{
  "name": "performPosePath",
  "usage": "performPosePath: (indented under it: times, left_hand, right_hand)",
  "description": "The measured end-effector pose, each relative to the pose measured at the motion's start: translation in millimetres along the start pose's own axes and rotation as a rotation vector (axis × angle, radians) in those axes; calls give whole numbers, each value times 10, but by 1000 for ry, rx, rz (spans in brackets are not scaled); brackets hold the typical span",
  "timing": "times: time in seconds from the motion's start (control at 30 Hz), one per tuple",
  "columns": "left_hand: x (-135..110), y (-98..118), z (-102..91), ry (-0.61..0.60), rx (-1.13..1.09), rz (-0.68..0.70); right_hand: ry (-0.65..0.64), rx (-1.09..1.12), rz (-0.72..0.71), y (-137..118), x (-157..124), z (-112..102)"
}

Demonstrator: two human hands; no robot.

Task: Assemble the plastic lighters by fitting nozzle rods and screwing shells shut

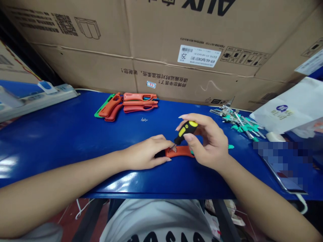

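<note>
A short black-and-yellow screwdriver (187, 130) is gripped in my right hand (210, 143), tilted with its shaft pointing down and left. Its tip meets the left end of an orange lighter casing (183, 151) lying on the blue table. My left hand (151, 152) pinches that same end between thumb and fingers, close to the screwdriver tip. Beyond my right hand a teal piece (230, 147) sticks out, in line with the casing. My right hand hides the casing's right part, and whether a screw sits under the tip is too small to tell.
Several orange and red casings (140, 102) and a green one (104, 107) lie at the back left. Metal tubes with teal parts (243, 124) are heaped at the right, near a white bag (290, 104) and a phone (285, 171). A large cardboard box (156, 43) walls off the back.
</note>
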State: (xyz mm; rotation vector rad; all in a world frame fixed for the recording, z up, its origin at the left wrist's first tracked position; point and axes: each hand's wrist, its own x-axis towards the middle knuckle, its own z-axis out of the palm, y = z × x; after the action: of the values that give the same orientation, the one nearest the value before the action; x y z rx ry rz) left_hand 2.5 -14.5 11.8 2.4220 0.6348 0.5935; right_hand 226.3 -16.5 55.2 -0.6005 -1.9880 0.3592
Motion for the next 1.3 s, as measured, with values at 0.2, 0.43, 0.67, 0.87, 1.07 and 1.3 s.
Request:
performPosePath:
  times: [0.2,0.43,0.67,0.87,1.07,1.3]
  left_hand:
    - [-5,-13,3,6,-15,14]
    - [-6,-26,9,1,-7,21]
    - [-13,-24,7,-5,13,-21]
    - [-16,-36,18,4,0,-8]
    - [-17,-37,17,-14,37,-51]
    - [-26,33,-59,2,34,-55]
  right_hand:
    - [-12,-117,-129,-8,20,-58]
    - [-20,-156,-199,-46,54,-67]
    - [-183,-55,-66,-59,31,-52]
    - [-45,-350,-295,5,18,-37]
    - [-148,-63,-174,-49,26,9]
    - [123,-213,-125,50,9,10]
